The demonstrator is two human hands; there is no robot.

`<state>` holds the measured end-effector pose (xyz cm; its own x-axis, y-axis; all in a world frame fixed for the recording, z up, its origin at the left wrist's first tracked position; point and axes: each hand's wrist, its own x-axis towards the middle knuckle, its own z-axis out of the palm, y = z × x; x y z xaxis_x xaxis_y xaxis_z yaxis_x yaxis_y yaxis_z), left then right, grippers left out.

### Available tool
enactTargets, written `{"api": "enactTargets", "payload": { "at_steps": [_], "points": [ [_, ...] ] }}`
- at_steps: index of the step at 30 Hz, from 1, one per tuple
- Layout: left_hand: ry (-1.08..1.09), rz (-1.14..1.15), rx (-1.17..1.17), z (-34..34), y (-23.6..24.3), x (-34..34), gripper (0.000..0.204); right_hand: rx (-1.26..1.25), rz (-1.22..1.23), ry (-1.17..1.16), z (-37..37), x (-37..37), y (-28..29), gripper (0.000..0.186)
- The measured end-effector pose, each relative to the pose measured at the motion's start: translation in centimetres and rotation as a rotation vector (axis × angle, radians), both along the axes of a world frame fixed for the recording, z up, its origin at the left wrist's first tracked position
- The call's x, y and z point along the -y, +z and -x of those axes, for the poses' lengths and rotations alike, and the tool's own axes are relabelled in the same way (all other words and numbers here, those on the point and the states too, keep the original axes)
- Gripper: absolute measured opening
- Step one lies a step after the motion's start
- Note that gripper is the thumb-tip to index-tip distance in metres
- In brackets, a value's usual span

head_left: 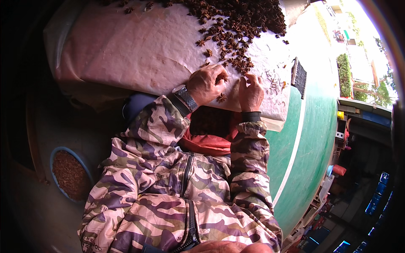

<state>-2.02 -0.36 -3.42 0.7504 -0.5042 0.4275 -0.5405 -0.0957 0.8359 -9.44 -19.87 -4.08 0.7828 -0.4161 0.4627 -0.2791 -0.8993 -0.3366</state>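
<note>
A dark heap of star anise (236, 21) lies on the pale plastic-covered table (126, 46), thinning into loose pods toward me. At its near end my left hand (206, 85), a watch on its wrist, is curled closed, and a brown star anise (223, 79) shows at its fingertips. Just below, a single star anise (221, 98) rests close to the table's near edge. My right hand (251, 93) is beside it, thumb and fingers pinched together; whatever is between them is too small to make out. Thin dark stems (275, 82) lie scattered right of that hand.
An open red bag (206, 144) with a dark inside sits between my forearms, below the table edge. At the left, a blue-rimmed basin (54, 164) holds brown bits. A black tray-like panel (299, 78) stands past the table's right edge, over green floor (310, 139).
</note>
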Motion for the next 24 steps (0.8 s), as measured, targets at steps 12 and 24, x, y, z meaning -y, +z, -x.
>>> {"api": "enactTargets", "payload": {
  "at_steps": [12,24],
  "points": [
    [0.153,-0.031,0.225,-0.4,-0.4,0.3,0.021,-0.082,-0.105,0.162,-0.8,-2.3,1.1,0.018],
    [0.198,-0.029,0.17,-0.5,-0.6,0.4,0.019,-0.115,-0.075,0.125,-2.3,-2.3,1.2,0.029]
  ]
}}
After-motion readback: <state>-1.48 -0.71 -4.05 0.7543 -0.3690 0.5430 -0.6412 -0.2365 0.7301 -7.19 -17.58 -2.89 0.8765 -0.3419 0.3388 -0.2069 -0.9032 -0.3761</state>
